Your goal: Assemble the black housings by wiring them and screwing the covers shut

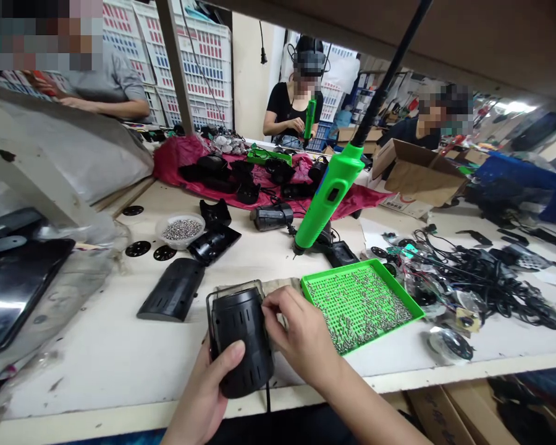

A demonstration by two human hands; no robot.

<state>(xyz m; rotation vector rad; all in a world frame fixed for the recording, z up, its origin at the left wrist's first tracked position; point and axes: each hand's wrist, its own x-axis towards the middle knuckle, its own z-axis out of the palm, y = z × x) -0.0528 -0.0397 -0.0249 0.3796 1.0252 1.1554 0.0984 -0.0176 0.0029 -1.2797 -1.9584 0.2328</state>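
Observation:
A black slotted housing [243, 343] with a thin metal bracket stands nearly upright near the table's front edge, a cord hanging below it. My left hand [215, 377] wraps round its lower left side, thumb across the front. Thumb and index finger of my right hand [299, 330] are pinched together at the housing's upper right edge; whatever they hold is too small to make out. Just beyond my right hand lies a green tray [417, 312] of loose screws. A green electric screwdriver [331, 198] hangs tip down above the table behind the housing.
Black shell pieces [171, 290] and a bowl of small metal parts [180, 230] lie at the left. Wires and cables [495, 278] are heaped at the right. Behind are black parts on a pink cloth [176, 157], an open cardboard box [417, 173] and several people. A post [28, 161] rises at the left.

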